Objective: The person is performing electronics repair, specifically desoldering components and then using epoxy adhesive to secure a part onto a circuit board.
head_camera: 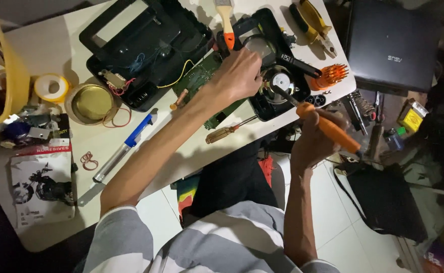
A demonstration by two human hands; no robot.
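Cream-white and cluttered, the worktable [45, 45] slants across the view under dim light, with pale floor tiles showing below its edge. At the far left sits a yellow tub [14, 71], and under it a printed adhesive pouch [42, 187] lies flat. Next come a roll of pale tape [51, 87], a round brass-coloured tin lid [92, 102], red rubber bands [88, 161] and a blue-handled utility knife [123, 147]. Further along, an opened black plastic housing [146, 40] shows red and yellow wires, and a green circuit board [202, 81] lies just beside it. A small amber-handled screwdriver [227, 132] rests near the table edge.

The left hand [238, 75] presses down on the board and the neighbouring black casing [277, 65], fingers curled; what they pinch, if anything, I cannot tell. A paintbrush [225, 17] with a wooden handle lies above it. The right hand [315, 141] is wrapped firmly round an orange-handled soldering iron [328, 127], whose tip points at the round speaker [281, 83] inside the casing. Beyond are yellow-handled pliers [310, 23], an orange bit holder [330, 76] and, off the table, a closed black laptop [394, 45].
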